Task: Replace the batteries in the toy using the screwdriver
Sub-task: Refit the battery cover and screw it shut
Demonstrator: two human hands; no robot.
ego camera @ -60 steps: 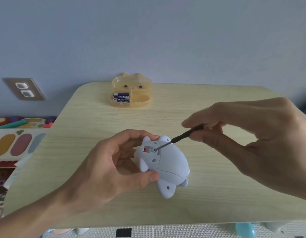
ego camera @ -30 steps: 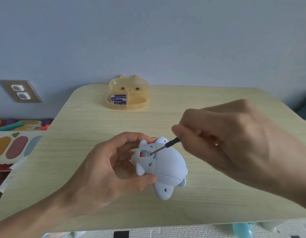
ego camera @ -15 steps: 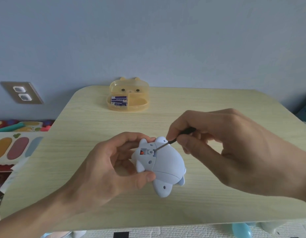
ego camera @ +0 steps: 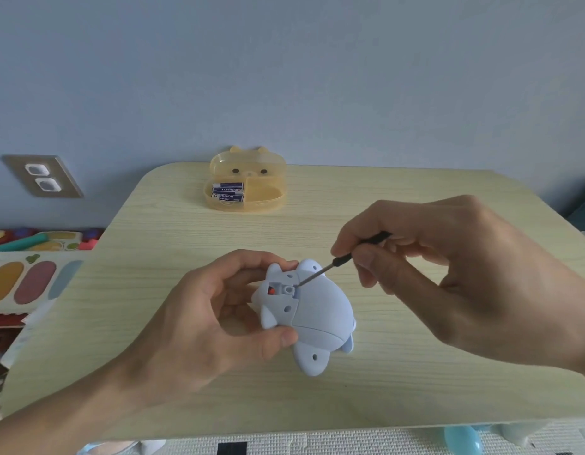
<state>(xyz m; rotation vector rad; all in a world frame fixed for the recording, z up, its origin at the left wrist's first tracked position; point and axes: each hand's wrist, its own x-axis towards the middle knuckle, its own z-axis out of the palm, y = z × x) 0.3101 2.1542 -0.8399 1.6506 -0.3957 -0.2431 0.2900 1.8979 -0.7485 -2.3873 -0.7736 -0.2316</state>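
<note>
A pale blue animal-shaped toy (ego camera: 317, 316) lies belly-up just above the wooden table (ego camera: 416, 389), gripped by my left hand (ego camera: 199, 326) with thumb below and fingers behind. A small recess with an orange part shows near its top. My right hand (ego camera: 465, 274) pinches a thin black screwdriver (ego camera: 330, 266), its metal tip set into the recess. Two blue-and-white batteries (ego camera: 228, 192) lie in the left half of an open yellow bear-shaped case (ego camera: 265, 198) at the table's far edge.
A wall socket (ego camera: 41, 177) is on the blue wall at left. Colourful toys and a paint-palette board (ego camera: 25, 280) lie on the floor to the left. A light blue balloon-like object (ego camera: 462, 440) sits below the table's near edge.
My right hand has twisted the screwdriver between its fingers, rolling its wrist over and back, while the tip stayed in the toy's recess. My left hand and the toy have barely moved.
</note>
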